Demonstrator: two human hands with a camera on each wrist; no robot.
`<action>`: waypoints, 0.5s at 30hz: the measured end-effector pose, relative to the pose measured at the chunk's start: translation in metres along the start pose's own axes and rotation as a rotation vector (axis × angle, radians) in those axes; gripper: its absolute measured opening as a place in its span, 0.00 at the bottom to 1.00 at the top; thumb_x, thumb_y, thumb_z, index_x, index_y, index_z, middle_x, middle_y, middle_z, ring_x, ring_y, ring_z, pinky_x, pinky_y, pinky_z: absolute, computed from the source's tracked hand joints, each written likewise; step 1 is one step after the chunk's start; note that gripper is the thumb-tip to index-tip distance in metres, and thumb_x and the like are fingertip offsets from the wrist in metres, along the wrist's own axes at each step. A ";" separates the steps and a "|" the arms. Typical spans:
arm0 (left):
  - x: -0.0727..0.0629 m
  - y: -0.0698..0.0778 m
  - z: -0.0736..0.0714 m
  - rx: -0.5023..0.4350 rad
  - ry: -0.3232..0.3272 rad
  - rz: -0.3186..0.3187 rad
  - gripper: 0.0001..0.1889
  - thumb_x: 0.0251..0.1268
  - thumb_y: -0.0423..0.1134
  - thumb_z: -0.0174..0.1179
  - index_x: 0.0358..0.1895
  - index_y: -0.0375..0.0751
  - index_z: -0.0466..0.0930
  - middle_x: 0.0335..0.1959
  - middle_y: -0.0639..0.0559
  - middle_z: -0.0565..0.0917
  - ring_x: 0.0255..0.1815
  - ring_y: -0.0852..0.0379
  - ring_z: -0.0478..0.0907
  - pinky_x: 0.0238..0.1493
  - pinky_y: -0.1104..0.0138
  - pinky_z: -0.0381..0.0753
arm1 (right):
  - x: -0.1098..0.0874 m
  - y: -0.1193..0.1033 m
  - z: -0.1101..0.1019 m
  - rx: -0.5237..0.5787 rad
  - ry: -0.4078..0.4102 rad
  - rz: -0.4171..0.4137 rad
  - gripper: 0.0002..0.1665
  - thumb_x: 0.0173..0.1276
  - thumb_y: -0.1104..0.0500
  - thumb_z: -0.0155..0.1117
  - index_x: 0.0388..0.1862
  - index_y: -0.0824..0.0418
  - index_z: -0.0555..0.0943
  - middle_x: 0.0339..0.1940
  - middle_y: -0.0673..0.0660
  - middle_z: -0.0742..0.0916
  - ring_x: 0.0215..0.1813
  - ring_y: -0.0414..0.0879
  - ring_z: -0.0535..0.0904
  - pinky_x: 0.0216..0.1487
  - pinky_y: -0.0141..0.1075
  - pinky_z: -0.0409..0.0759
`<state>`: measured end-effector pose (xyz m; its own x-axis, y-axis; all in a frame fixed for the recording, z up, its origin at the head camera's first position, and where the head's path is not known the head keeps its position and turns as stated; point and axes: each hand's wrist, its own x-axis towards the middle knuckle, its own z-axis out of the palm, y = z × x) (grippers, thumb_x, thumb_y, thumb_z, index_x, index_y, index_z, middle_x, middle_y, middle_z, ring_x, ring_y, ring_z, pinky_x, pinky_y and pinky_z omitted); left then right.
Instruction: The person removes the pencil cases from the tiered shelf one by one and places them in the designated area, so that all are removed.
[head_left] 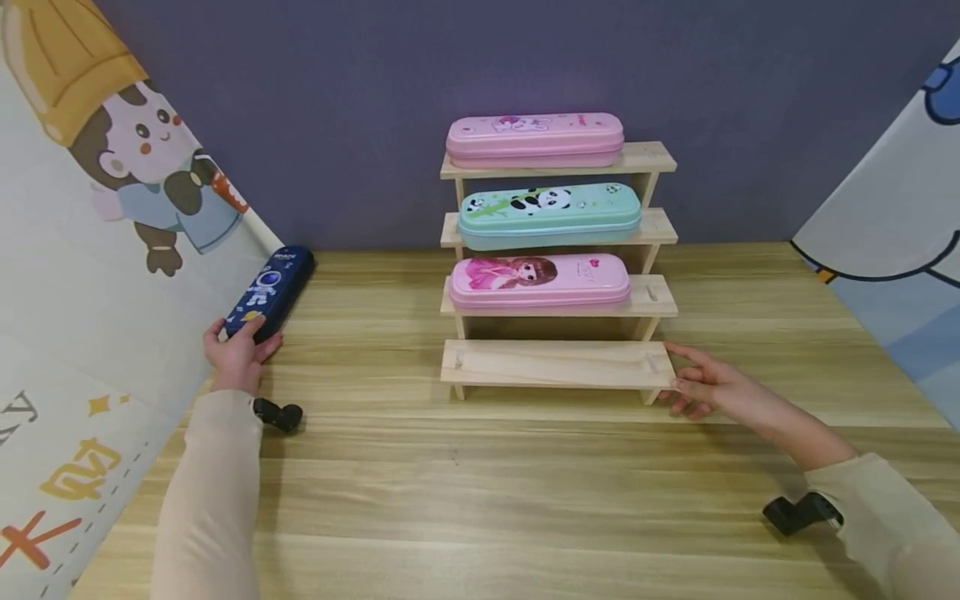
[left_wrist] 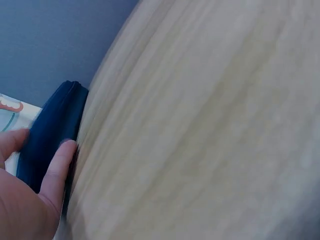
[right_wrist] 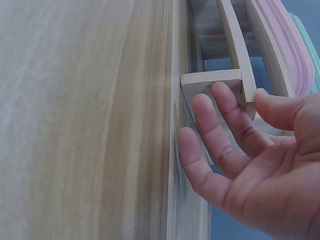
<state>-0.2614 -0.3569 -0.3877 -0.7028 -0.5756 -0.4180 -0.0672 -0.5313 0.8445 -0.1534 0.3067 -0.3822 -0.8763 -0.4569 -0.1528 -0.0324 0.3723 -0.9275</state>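
A wood-grained tabletop (head_left: 480, 508) spreads beneath everything, with a dark blue-grey panel (head_left: 360, 108) rising along its far edge. A printed sheet (head_left: 135, 333) with a cartoon figure lines the left edge, and a blue-and-white sheet (head_left: 892, 208) lines the right. Cream sleeves (head_left: 217, 492) reach in from the near edge.

Around the middle of the far edge stands a four-step wooden stand (head_left: 547, 364). Its top step carries a pink rabbit case (head_left: 536, 143), the second a mint-green panda case (head_left: 551, 217), and the third a pink doll case (head_left: 540, 282). A navy astronaut case (head_left: 288, 287) is at the tabletop's far left corner, lengthwise beside the printed sheet; whether it rests fully on the wood, I cannot tell.

The right hand (head_left: 708, 387) holds the front right corner of the stand's lowest step, thumb at the board's edge, the other fingers loosely bent and slightly spread beside the leg below. The left hand (head_left: 238, 354) grips the navy case's near end, thumb and fingers parted only by the case's width. A small black device (head_left: 277, 414) sits at the left wrist, another at the right.
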 end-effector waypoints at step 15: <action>-0.002 -0.001 -0.002 -0.044 0.003 -0.056 0.46 0.62 0.26 0.65 0.74 0.69 0.53 0.78 0.54 0.49 0.23 0.46 0.86 0.30 0.57 0.89 | 0.001 0.004 -0.001 0.011 -0.005 -0.023 0.39 0.82 0.62 0.47 0.77 0.75 0.38 0.45 0.54 0.85 0.39 0.46 0.84 0.36 0.39 0.87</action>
<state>-0.2586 -0.3562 -0.3879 -0.6966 -0.5461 -0.4653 -0.0748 -0.5897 0.8041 -0.1545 0.3087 -0.3853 -0.8729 -0.4693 -0.1334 -0.0468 0.3526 -0.9346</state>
